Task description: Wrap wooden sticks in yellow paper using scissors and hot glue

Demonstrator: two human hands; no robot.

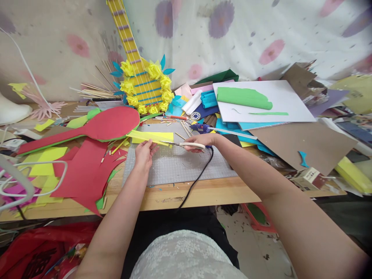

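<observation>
White-handled scissors are gripped in my right hand, their blades pointing left at the edge of a yellow paper strip. My left hand pinches that strip near its middle. Behind it a wider yellow sheet lies on the grey cutting mat. Just left of my left hand is a red paddle-shaped cutout with a green edge. A blue glue gun rests beyond my right hand, and its black cord runs toward the table's front edge.
A yellow paper guitar with yellow flowers leans at the back. Red paper scraps cover the left side. On the right sit a white board holding a green paper roll, and brown cardboard. A white cable loops at far left.
</observation>
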